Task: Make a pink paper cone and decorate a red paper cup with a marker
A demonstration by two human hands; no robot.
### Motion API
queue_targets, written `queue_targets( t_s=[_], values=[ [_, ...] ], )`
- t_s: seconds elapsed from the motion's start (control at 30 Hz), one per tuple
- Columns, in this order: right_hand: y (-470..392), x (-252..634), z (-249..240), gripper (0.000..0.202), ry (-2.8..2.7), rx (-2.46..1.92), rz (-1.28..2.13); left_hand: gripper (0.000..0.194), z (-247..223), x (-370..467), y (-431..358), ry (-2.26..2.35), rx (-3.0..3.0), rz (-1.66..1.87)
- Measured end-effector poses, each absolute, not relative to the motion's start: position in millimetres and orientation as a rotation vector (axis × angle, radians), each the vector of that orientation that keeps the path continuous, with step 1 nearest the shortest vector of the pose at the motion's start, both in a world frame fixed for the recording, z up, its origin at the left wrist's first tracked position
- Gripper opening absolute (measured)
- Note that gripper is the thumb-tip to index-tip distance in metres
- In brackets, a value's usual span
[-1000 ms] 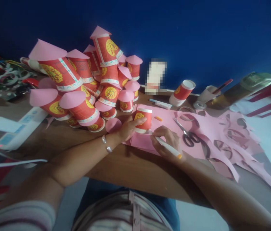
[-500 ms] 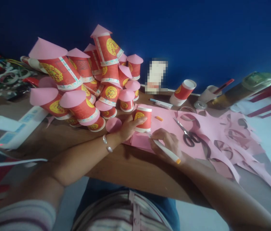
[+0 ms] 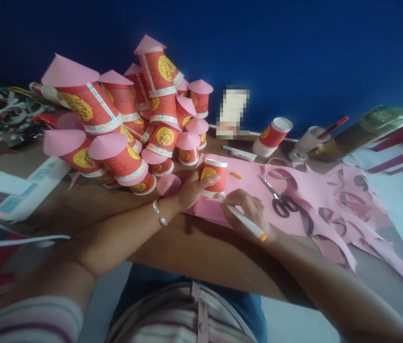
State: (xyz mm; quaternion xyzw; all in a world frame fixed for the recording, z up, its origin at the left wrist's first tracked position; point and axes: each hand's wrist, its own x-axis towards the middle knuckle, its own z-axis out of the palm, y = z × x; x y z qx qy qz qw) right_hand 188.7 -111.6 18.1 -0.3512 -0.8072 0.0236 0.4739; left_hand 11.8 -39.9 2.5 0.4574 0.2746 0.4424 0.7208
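Note:
A red paper cup (image 3: 221,175) with white bands and a yellow emblem stands in my left hand (image 3: 193,189), whose thumb lies across its front. My right hand (image 3: 247,209) is closed around a white marker (image 3: 246,222) with an orange end; its tip is at the cup's lower edge. Beneath both hands lie pink paper sheets (image 3: 210,208). An orange cap (image 3: 236,176) rests on the pink paper behind my right hand. Black-handled scissors (image 3: 279,199) lie partly open to the right.
Red cups with pink cone tops (image 3: 111,152) are stacked at the left, beside a white power strip (image 3: 31,186). Pink paper scraps (image 3: 344,205) spread over the right side. Another red cup (image 3: 273,136), a pen (image 3: 239,153) and a large bottle (image 3: 362,128) stand or lie behind.
The cup in my left hand has shifted very slightly to the right. My right hand and the marker have moved slightly up.

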Motion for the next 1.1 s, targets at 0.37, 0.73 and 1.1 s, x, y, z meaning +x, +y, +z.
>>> queue_targets(
  t_s=[0.37,0.73,1.1],
  values=[
    [-111.2,189.4,18.9,0.014,-1.997,-0.809,0.104,0.04,2.0,11.2,-39.7,0.59,1.058,0.957],
    [-113.7,187.6,21.3,0.017,-1.972,-0.791,0.032,0.042,9.4,12.6,-38.8,0.622,0.846,1.016],
    [-113.9,188.2,19.5,0.015,-1.96,-0.844,0.06,0.042,12.9,12.7,-41.0,0.62,0.907,0.99]
  ],
)
